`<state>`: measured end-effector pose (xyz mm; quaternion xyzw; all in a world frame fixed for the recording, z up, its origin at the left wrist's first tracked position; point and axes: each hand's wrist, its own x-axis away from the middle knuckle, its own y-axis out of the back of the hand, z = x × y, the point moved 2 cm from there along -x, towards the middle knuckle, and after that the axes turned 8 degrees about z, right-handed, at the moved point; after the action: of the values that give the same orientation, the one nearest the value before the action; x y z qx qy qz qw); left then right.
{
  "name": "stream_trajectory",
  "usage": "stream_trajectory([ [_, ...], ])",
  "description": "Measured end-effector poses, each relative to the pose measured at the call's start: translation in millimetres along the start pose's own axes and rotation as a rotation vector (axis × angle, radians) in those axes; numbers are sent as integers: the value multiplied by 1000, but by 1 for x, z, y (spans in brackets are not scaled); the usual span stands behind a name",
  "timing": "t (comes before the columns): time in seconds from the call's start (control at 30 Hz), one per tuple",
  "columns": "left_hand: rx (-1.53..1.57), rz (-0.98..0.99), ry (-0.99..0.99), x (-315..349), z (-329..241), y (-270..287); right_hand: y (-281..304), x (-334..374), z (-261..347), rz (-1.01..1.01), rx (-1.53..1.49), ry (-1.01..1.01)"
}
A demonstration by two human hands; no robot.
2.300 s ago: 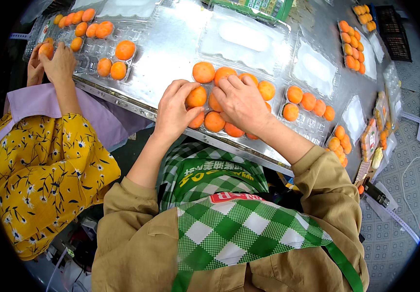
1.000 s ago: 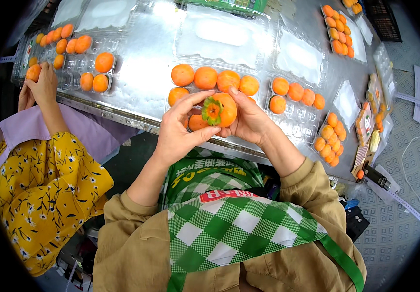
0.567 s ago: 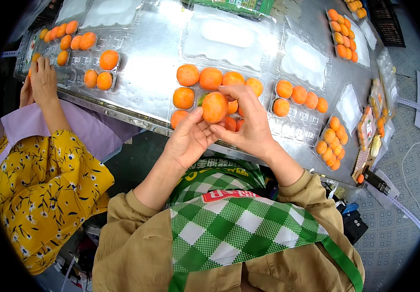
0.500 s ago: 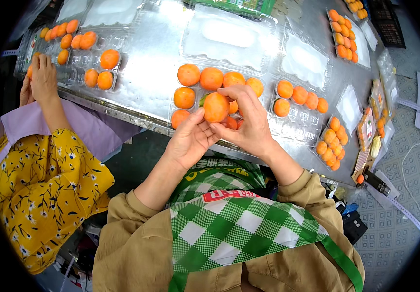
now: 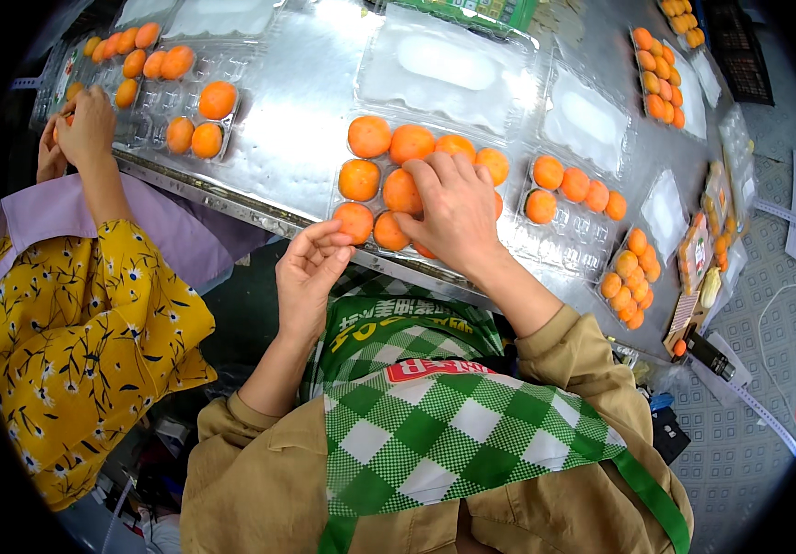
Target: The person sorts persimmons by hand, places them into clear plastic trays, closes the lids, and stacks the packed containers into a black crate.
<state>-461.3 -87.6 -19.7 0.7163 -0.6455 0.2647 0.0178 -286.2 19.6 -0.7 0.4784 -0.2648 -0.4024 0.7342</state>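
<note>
In front of me on the metal table sits a clear plastic tray holding orange persimmons in rows. My right hand [image 5: 453,203] reaches over it from the right, fingers and thumb around a persimmon [image 5: 401,193] in the middle row. That fruit sits among the others, and its far side is covered by my fingers. My left hand [image 5: 307,277] is at the tray's near left corner, fingers bent and thumb apart. Its fingertips are close beside the corner persimmon [image 5: 353,223]; whether they touch it or the tray edge I cannot tell. The tray's open lid [image 5: 379,88] lies behind.
To the right stand a part-filled tray with several persimmons [image 5: 572,183] and a fuller tray [image 5: 630,279]. Another person's hand [image 5: 89,129] works over trays at the left. A black-handled tool [image 5: 712,355] lies by the right table corner. The metal table edge [image 5: 259,217] runs before me.
My right hand has lowered the persimmon from above the tray into the middle row. My left hand has come off that fruit and moved left and down to the tray's near corner.
</note>
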Motion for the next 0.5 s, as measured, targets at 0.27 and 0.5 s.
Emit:
stream_trajectory([
  [0.27, -739, -43, -259, -6, -5, 5, -7, -4, 5, 2, 101, 2],
  [0.5, -1161, 4, -455, -18, -8, -1, -4, -5, 4, 29, 118, 28],
])
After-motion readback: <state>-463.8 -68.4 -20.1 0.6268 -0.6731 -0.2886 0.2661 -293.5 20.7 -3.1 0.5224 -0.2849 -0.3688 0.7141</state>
